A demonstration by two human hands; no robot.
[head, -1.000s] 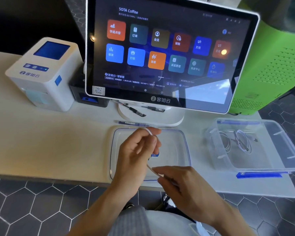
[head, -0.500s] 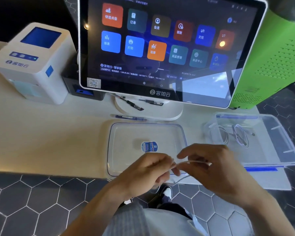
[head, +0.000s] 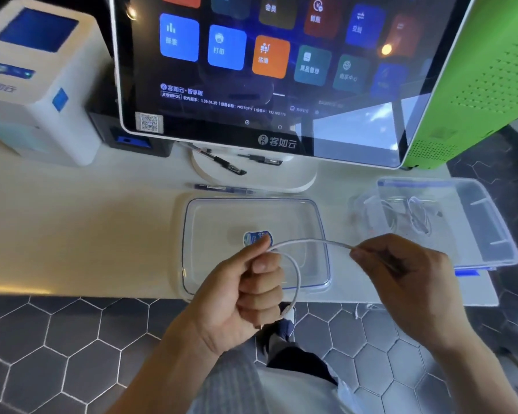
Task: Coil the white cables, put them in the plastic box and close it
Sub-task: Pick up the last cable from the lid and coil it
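Observation:
A thin white cable runs between my two hands above the counter's front edge. My left hand pinches it with thumb and fingers, and one loop of it hangs round that fist. My right hand grips the cable's other stretch, drawn out to the right. Under my hands the clear lid with a blue sticker lies flat on the counter. To the right stands the open clear plastic box with blue clips, and coiled white cables lie inside it.
A large touchscreen terminal on a white foot stands behind the lid, with pens at its base. A white printer is at the left, a green machine at the right. The counter ends just below my hands.
My hands have come apart: the right one has pulled the cable out to the right, and a loop now hangs round my left fist. The view has moved closer and lower.

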